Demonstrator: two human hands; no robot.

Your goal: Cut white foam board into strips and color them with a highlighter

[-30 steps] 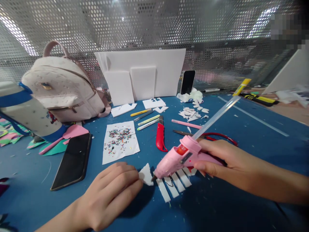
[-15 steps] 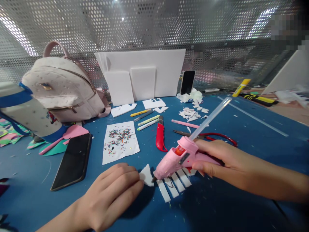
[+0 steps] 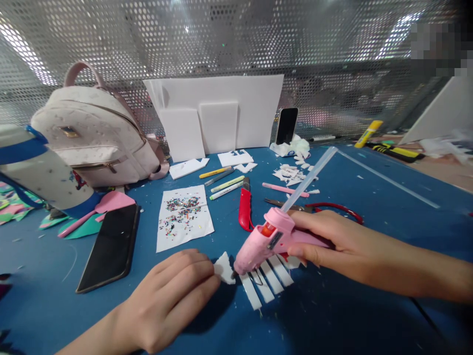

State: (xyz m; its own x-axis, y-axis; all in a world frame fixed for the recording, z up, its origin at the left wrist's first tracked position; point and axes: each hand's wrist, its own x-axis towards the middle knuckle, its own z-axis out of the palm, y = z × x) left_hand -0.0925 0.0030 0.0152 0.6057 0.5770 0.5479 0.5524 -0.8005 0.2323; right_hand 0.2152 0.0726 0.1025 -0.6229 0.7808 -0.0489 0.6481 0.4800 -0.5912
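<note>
My right hand point(image 3: 314, 241) is wrapped round the handle of a pink hot glue gun point(image 3: 254, 246), with a clear glue stick point(image 3: 308, 180) standing out of its back. The gun's dark nozzle meets the edge of a small torn-edged white piece point(image 3: 224, 268). That piece is pinched in the fingertips of my left hand point(image 3: 177, 291), whose thumb is hidden. Below the gun several white strips point(image 3: 266, 286) lie side by side on the blue table, partly covered by it.
A red cutter point(image 3: 245, 204), red-handled scissors point(image 3: 336, 207) and pens point(image 3: 221, 185) lie beyond my hands. To the left are glitter-covered paper point(image 3: 199, 229), a phone point(image 3: 111, 251), a bottle point(image 3: 48, 172) and a backpack point(image 3: 92, 133). White boards point(image 3: 254, 108) lean at the back.
The glue gun and my right hand have shifted slightly left, and the glue stick's end has swung left. My left hand and the white piece have stayed almost still.
</note>
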